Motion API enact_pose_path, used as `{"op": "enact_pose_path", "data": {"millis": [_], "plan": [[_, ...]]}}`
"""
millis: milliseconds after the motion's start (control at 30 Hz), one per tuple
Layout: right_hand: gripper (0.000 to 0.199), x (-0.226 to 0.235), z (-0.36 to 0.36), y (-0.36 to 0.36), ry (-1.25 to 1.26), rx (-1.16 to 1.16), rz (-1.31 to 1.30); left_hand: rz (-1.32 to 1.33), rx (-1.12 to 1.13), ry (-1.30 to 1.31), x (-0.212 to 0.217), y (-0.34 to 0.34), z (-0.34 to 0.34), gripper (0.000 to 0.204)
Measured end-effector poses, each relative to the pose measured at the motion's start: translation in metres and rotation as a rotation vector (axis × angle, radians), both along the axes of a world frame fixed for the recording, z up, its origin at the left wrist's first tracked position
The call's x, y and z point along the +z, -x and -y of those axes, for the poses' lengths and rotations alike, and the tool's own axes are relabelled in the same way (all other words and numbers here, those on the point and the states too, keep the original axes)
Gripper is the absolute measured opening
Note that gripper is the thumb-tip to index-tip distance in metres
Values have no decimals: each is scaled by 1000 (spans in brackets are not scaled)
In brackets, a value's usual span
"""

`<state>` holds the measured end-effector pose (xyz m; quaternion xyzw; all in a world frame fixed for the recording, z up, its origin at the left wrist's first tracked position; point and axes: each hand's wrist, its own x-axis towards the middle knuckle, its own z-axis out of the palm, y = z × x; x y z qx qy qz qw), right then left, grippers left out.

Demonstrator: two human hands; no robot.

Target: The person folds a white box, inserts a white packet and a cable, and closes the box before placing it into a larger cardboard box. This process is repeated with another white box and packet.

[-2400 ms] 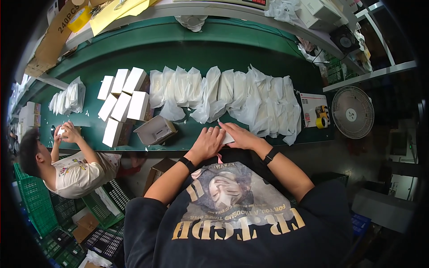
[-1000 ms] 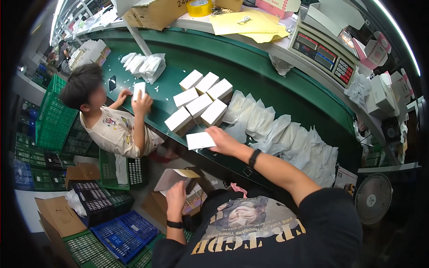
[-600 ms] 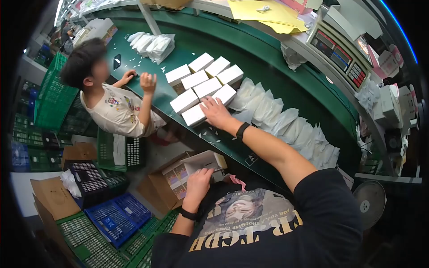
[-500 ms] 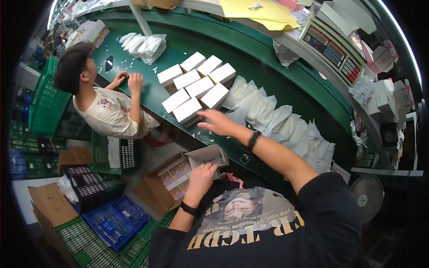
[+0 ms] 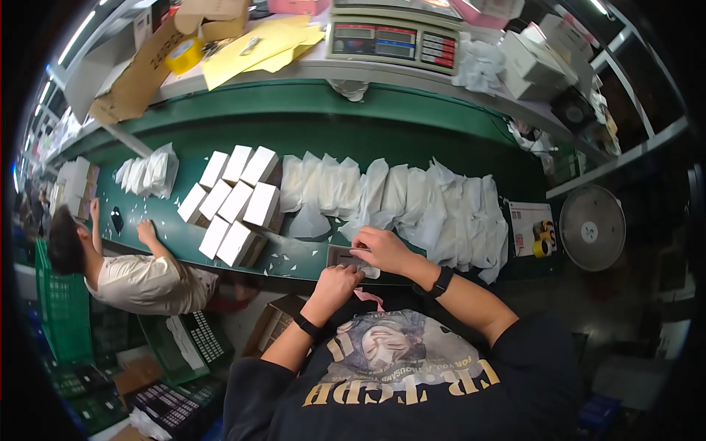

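Observation:
At the near edge of the green table I hold a small open box, its pale inside partly showing. My left hand is closed on the box's near side. Over its right side my right hand is bent with the fingertips pinched together; what they grip is hidden. A whitish piece shows just below the right fingers. To the left, several white-topped boxes stand grouped on the table. Behind my hands runs a row of packed white plastic bags.
A co-worker stands at the table's left part. More bagged items lie beyond them. A scale and yellow sheets rest on the shelf above. Paper scraps dot the table. A cardboard carton stands below left; a round fan at right.
My right hand has come back from the white-topped boxes to the small box at my left hand. The view has turned to the right, and the small box now sits at the table edge.

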<state>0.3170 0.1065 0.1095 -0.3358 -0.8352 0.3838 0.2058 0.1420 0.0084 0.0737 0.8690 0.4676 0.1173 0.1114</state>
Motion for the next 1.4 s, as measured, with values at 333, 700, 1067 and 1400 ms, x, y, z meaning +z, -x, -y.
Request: {"op": "enact_pose_path", "data": {"millis": [333,700,1067,1400], "plan": [[23,-31,3,-46,-48,38,28,-69,-7,49,-41,-41,-10,8],[11,-70,-21,-65,-757,283,116,-36,133,125,-52,-73,-13,17],[37,-59,-33,-72,-842,318,189,-36,207,228,-45,-81,-21,18],[21,-45,-46,-90,-775,279,112,-7,284,159,-40,-91,-32,14]]}}
